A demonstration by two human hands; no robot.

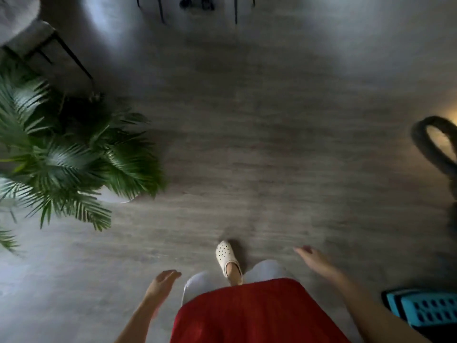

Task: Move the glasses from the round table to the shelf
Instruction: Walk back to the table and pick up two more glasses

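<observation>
Grey wood-grain floor (247,120) fills nearly all of the head view, blurred throughout. A leafy plant (61,154) spreads at the left. Above it stands a pale chair (27,33) on thin dark legs, and more dark legs (160,8) cross the top edge. A dark loop (430,144) sits at the right edge; what it is I cannot tell. A blue crate (425,308) shows in the lower right corner.

At the bottom are a red garment (247,313) and a white clog (226,256) set forward on the floor. The left hand (162,283) hangs beside the body with fingers loose and apart, holding nothing. The right hand (312,258) reaches out to the side with fingers stretched, also empty.

No glasses appear anywhere, and neither the round table nor the shelf can be made out. With both hands free, nothing is being carried now. The person seems to be walking between places, either towards the table for a first or further pick-up, or away from the shelf. How many glasses are already moved cannot be judged from this view. At the least, a table must be reached and a glass grasped.
</observation>
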